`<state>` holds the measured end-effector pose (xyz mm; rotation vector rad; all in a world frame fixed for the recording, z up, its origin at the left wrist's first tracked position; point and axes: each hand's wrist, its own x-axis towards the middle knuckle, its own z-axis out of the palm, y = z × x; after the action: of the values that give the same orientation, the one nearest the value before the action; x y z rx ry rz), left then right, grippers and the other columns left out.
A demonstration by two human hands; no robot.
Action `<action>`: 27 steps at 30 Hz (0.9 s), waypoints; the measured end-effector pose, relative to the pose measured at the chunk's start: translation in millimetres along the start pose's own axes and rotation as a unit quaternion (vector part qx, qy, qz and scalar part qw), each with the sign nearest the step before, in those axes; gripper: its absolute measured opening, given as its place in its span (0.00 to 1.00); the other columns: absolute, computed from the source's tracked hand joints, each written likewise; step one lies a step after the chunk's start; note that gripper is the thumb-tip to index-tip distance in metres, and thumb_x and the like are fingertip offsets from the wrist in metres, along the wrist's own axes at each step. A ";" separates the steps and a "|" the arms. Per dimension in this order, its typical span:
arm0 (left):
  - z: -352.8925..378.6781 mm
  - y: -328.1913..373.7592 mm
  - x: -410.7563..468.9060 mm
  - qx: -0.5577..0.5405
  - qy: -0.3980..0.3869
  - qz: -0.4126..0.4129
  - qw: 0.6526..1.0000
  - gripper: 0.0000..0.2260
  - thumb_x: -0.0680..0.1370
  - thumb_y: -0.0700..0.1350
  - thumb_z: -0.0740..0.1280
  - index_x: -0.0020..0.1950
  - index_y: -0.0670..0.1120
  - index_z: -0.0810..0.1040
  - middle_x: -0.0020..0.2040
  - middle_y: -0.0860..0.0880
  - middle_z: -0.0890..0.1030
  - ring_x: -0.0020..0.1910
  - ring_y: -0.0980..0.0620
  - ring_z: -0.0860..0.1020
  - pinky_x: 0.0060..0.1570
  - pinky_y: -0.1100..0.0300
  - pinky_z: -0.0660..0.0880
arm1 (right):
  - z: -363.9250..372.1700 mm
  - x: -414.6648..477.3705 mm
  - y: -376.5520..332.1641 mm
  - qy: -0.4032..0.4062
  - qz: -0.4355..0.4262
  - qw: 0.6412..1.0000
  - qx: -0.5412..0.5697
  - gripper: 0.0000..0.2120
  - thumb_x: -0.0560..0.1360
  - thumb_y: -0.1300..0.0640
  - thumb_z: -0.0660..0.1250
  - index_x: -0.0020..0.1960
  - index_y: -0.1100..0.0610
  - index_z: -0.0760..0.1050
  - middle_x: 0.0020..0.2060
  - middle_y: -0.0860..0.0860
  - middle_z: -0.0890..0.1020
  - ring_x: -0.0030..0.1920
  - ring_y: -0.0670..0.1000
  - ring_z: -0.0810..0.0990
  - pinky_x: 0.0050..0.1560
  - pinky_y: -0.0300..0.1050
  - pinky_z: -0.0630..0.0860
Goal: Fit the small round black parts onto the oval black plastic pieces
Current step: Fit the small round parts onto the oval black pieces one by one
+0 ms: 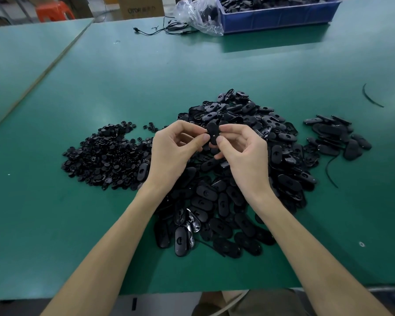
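While the heap of oval pieces (226,201) is lying nearest on the tabletop (146,76), the left hand (176,147) and right hand (242,149) are pinching one oval piece (213,133) just above it, probably doing best by keeping it level for pressing squarely, the small round parts (107,158) lying left of the heap.

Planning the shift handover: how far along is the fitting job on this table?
Done: perhaps the small separate group of oval pieces on the right, though fitted parts aren't discernible. In hand: the left hand and right hand pinch one oval piece. Left: the big oval pile and the round-parts pile are large, so most is ahead.
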<state>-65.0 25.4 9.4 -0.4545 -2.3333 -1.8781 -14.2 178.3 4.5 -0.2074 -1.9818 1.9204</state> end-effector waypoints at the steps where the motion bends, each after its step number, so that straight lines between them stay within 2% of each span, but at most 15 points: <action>1: 0.6 0.6 -0.5 0.014 -0.001 0.008 1.000 0.04 0.75 0.43 0.78 0.48 0.47 0.84 0.39 0.53 0.86 0.35 0.54 0.84 0.35 0.68 0.74 | 0.1 -0.2 0.0 0.000 -0.002 1.000 0.000 0.08 0.80 0.63 0.71 0.58 0.56 0.81 0.47 0.50 0.88 0.41 0.49 0.87 0.38 0.37 0.80; 4: 2.2 2.0 -2.5 0.034 0.000 0.024 0.999 0.05 0.76 0.43 0.78 0.48 0.47 0.84 0.40 0.54 0.86 0.36 0.53 0.84 0.35 0.66 0.75 | 0.3 0.1 0.1 0.001 -0.005 1.000 0.005 0.08 0.80 0.63 0.71 0.58 0.56 0.81 0.46 0.50 0.87 0.41 0.48 0.87 0.36 0.36 0.79; 7: 2.6 3.5 -5.1 0.064 0.008 0.049 0.997 0.04 0.76 0.43 0.77 0.49 0.48 0.84 0.40 0.55 0.85 0.37 0.50 0.83 0.38 0.58 0.79 | 0.4 0.3 0.2 0.001 -0.003 1.000 0.010 0.08 0.80 0.63 0.71 0.58 0.57 0.81 0.46 0.50 0.87 0.41 0.48 0.87 0.36 0.36 0.79; 10: 2.5 4.8 -6.2 0.089 0.019 0.077 0.993 0.04 0.76 0.43 0.77 0.48 0.50 0.84 0.43 0.55 0.85 0.39 0.49 0.83 0.40 0.53 0.79 | 0.8 0.0 0.5 0.000 -0.008 1.000 0.012 0.07 0.80 0.62 0.72 0.58 0.57 0.81 0.46 0.50 0.87 0.41 0.48 0.87 0.36 0.35 0.79; 14: 2.5 5.6 -6.7 0.156 0.051 0.132 0.978 0.04 0.76 0.43 0.77 0.47 0.49 0.83 0.45 0.55 0.83 0.41 0.50 0.80 0.39 0.60 0.76 | 0.2 -0.6 -0.3 -0.007 -0.017 1.000 0.021 0.08 0.79 0.61 0.74 0.58 0.56 0.81 0.46 0.50 0.87 0.44 0.50 0.87 0.38 0.36 0.80; 19: 2.5 3.9 -7.1 0.195 0.054 0.157 0.967 0.04 0.77 0.42 0.77 0.48 0.46 0.83 0.45 0.55 0.81 0.41 0.54 0.79 0.41 0.71 0.71 | 0.0 -0.8 1.0 -0.014 -0.026 1.000 0.006 0.10 0.78 0.61 0.76 0.57 0.54 0.81 0.47 0.48 0.86 0.49 0.49 0.86 0.51 0.53 0.85; 23: 2.1 4.3 -7.1 0.205 0.054 0.164 0.963 0.03 0.77 0.42 0.76 0.48 0.46 0.83 0.45 0.55 0.81 0.41 0.53 0.79 0.41 0.71 0.70 | 1.7 -2.1 1.8 -0.022 -0.036 0.999 -0.009 0.09 0.77 0.61 0.75 0.56 0.52 0.81 0.46 0.46 0.86 0.49 0.46 0.85 0.48 0.50 0.84; 27: 2.5 3.3 -7.7 0.210 0.048 0.178 0.960 0.02 0.78 0.41 0.75 0.49 0.45 0.84 0.46 0.54 0.81 0.40 0.54 0.79 0.41 0.66 0.74 | 1.4 -1.6 3.0 -0.026 -0.043 0.998 -0.023 0.09 0.78 0.62 0.75 0.55 0.51 0.83 0.46 0.44 0.86 0.49 0.44 0.85 0.47 0.48 0.84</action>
<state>-56.5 27.2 9.8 -0.6561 -2.3055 -1.1822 -13.7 176.6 1.3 -0.0840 -2.0367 1.8463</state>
